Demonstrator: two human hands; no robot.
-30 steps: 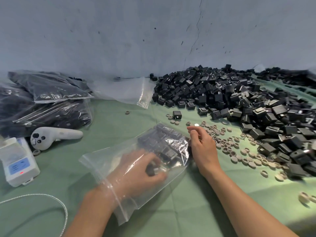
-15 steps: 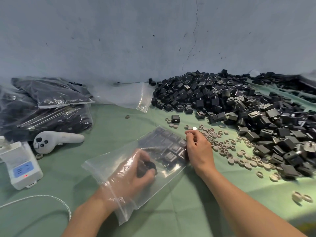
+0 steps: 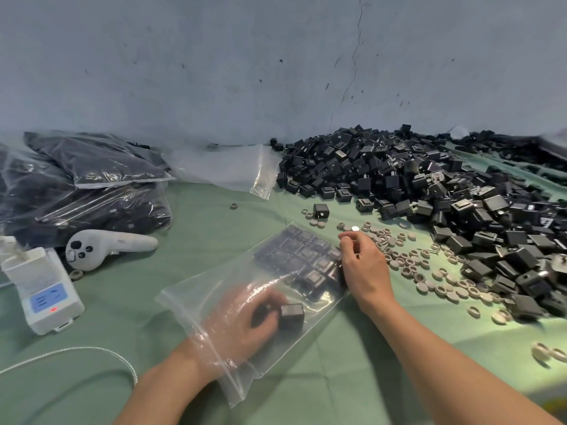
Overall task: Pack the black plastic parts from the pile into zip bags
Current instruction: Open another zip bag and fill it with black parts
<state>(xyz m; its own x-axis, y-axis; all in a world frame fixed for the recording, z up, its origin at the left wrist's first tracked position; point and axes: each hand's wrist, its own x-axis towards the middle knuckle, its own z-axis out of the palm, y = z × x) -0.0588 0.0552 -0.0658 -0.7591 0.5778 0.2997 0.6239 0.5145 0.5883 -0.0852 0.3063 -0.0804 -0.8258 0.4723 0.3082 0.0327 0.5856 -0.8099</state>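
Observation:
A clear zip bag (image 3: 196, 305) lies flat on the green cloth in front of me. Rows of black plastic parts (image 3: 303, 256) fill its far end. My left hand (image 3: 242, 323) is inside the bag through its mouth, fingers closed on one black part (image 3: 293, 314) that sits apart from the rows. My right hand (image 3: 363, 265) rests outside at the bag's far right edge, fingers curled and pinched on the plastic. The big pile of black parts (image 3: 414, 179) spreads to the right, up to the wall.
Filled bags of black parts (image 3: 92, 185) are stacked at the left, empty clear bags (image 3: 221, 167) behind. A white controller (image 3: 107, 245), a white box device (image 3: 43, 289) and a cable (image 3: 76, 351) lie left. Grey rings (image 3: 414, 265) are scattered before the pile; one stray black part (image 3: 321, 210).
My left hand drew back a little from the packed rows inside the bag, now gripping a single black part. My right hand stayed at the bag's edge.

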